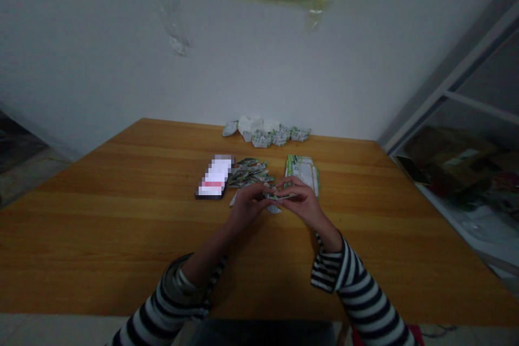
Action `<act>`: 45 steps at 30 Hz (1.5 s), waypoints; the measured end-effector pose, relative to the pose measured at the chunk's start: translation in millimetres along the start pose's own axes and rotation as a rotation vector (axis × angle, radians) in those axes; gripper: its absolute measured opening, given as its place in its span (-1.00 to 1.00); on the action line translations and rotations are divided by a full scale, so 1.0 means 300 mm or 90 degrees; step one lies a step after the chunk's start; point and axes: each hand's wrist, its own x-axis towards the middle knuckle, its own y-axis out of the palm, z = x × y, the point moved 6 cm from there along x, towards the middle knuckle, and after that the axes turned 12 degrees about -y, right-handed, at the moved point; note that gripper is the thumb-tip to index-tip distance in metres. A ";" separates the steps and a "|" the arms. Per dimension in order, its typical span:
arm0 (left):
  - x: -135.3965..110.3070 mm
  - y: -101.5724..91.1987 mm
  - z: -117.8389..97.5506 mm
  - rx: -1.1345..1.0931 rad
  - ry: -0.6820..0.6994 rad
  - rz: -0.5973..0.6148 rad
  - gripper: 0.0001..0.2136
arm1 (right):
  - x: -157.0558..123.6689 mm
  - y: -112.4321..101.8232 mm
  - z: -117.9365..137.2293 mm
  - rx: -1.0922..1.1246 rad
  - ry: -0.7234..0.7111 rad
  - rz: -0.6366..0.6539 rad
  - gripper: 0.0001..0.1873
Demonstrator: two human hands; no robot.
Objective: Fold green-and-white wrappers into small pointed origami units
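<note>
My left hand (248, 204) and my right hand (303, 204) meet over the middle of the table, fingers pinched on a small piece of folded printed paper (274, 195). The fingers partly cover it, so its exact shape is hidden. Just beyond my left hand lies a loose pile of folded paper pieces (248, 174), white and green with print. Beyond my right hand is a stack of flat printed paper sheets (302, 167). Some white printed paper also shows below and beside my fingers.
Left of the pile, a phone (214, 177) lies with its screen lit. Several crumpled-looking or folded paper shapes (263, 137) sit along the wooden table's (121, 216) back edge, near the white wall. A shelf with dark items (454, 157) stands at the right.
</note>
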 end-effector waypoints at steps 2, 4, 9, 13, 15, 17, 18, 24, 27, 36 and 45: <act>0.001 -0.003 -0.008 0.015 0.017 0.004 -0.88 | 0.001 0.003 0.006 -0.008 -0.010 0.012 -0.86; 0.004 -0.004 -0.013 0.030 0.031 0.010 -0.91 | 0.001 0.003 0.011 -0.026 -0.019 0.023 -0.88; 0.015 -0.003 -0.005 0.057 0.026 0.029 -0.93 | -0.003 0.000 -0.004 -0.058 -0.003 0.052 -0.90; 0.019 0.003 0.010 0.053 0.010 0.044 -0.91 | -0.006 -0.013 -0.023 -0.093 -0.017 0.046 -0.93; 0.018 0.004 0.015 0.044 0.009 0.042 -0.92 | -0.011 -0.017 -0.033 -0.119 -0.027 0.030 -0.92; 0.015 0.001 0.015 0.050 0.019 0.023 -0.91 | -0.018 -0.017 -0.045 -0.151 -0.034 0.016 -0.87; 0.013 -0.001 0.013 0.063 0.029 0.009 -0.91 | -0.022 -0.015 -0.050 -0.167 -0.038 0.009 -0.84; -0.009 -0.013 -0.015 0.158 0.138 -0.049 -0.95 | -0.041 -0.019 -0.053 -0.206 -0.058 -0.080 -0.79; -0.022 -0.006 -0.020 0.184 0.184 -0.037 -0.94 | -0.043 -0.020 -0.044 -0.200 -0.059 -0.086 -0.79; 0.001 0.010 0.000 -0.005 0.017 0.022 -0.80 | -0.039 -0.025 -0.022 -0.276 -0.085 -0.091 -0.78; 0.020 0.056 0.115 -0.359 -0.317 0.096 -0.61 | -0.058 0.016 -0.043 -0.289 -0.097 -0.063 -0.72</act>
